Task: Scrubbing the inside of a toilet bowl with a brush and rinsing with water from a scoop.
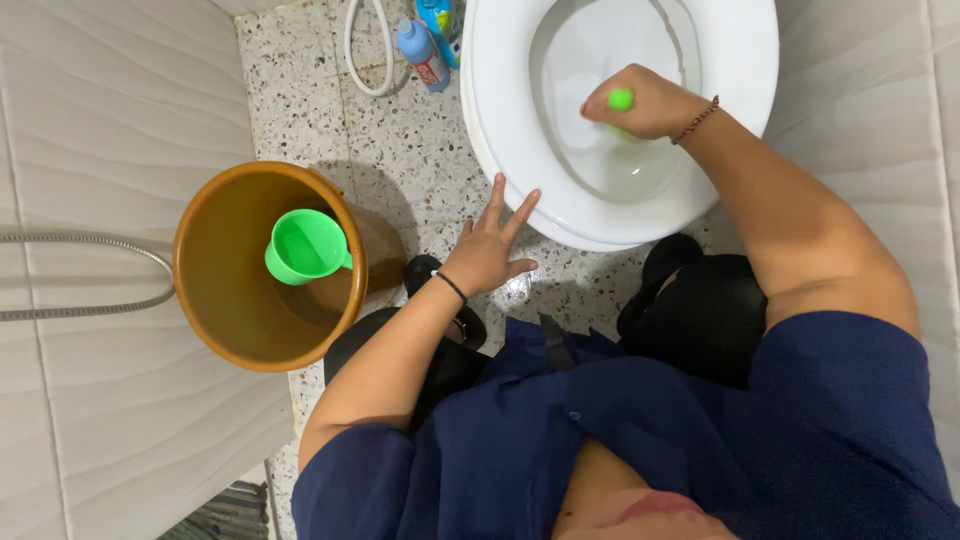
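Gripping the green handle (621,99) of a brush in a closed fist, the right hand (640,103) reaches down into the bowl of the white toilet (500,120), which stands at the far right of the scene; only the rounded end of the handle shows above the knuckles, with a sliver of green below the fist, and the brush head itself is hidden behind the hand. A thin beaded bracelet (697,120) circles that wrist. The left hand (487,250) is open, its fingers spread wide, the fingertips resting on or just at the near left edge of the toilet rim; I cannot tell for certain whether they press on it. A dark band (449,286) sits on the left wrist. To the left, on the speckled terrazzo floor (400,150), stands a brown plastic bucket (205,290), and inside it lies a bright green dipper (305,247), tilted with its mouth facing up and its handle toward the right. Farther off, beside the toilet base, a blue bottle with a white cap (421,55) stands next to a loop of white hose (362,60). A grey metal shower hose (90,275) runs along the pale tiled wall (100,120) at the left.
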